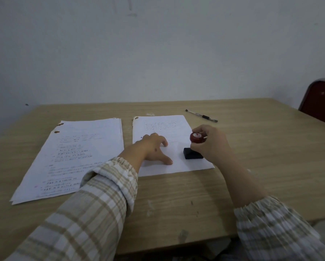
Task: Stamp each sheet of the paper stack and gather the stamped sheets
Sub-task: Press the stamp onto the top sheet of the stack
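Note:
A stack of printed sheets [73, 157] lies on the left of the wooden table [252, 147]. To its right lies a single printed sheet [163, 125]. My left hand [154, 147] rests flat on that sheet, fingers spread. My right hand [212, 144] grips a stamp [194, 146] with a red round knob and a black block base. The base sits pressed on the lower right part of the single sheet.
A black pen [201, 115] lies on the table beyond the single sheet. A dark red chair back [321, 102] stands at the table's right side. A pale wall rises behind the table's far edge.

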